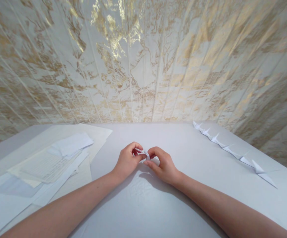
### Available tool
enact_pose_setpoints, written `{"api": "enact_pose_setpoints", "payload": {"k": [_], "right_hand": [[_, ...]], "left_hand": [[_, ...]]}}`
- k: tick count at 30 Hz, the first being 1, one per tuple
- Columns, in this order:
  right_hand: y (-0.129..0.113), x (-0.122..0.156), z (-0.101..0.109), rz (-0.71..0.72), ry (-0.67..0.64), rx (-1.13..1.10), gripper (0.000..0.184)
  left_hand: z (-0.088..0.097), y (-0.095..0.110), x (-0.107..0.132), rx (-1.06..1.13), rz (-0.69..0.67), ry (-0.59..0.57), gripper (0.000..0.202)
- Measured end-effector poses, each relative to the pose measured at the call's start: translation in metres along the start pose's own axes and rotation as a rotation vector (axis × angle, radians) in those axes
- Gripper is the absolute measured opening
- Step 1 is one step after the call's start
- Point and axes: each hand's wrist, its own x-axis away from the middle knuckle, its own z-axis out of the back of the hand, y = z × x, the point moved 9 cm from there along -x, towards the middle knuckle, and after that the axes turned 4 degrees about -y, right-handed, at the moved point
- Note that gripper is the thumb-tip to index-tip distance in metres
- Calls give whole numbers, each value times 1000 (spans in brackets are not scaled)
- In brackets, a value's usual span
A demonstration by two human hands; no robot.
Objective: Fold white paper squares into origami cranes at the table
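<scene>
A small piece of folded white paper is held between my two hands, above the middle of the table. My left hand pinches its left side between thumb and fingers. On the other side, my right hand has its curled fingers closed at the paper's right end, the thumb a little lower. The fingers cover much of the paper, so its full shape is hidden. Along the right side of the table stand several folded white paper cranes in a slanting row, apart from my hands.
Loose sheets and scraps of white paper lie in an overlapping pile on the left of the white table. One sheet bears printed or written lines. A white and gold patterned curtain or wall covering rises behind the table's far edge.
</scene>
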Motion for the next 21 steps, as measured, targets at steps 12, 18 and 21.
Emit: {"api": "enact_pose_setpoints", "payload": {"k": [12, 18, 21], "right_hand": [[4, 1, -2, -29, -22, -1, 11], [4, 1, 0, -35, 18, -41, 8], [5, 1, 1, -36, 40, -18, 7]], "left_hand": [[-6, -10, 4, 313, 188, -14, 24], [-10, -10, 7, 482, 217, 2, 28], [-14, -5, 8, 483, 203, -51, 17]]}}
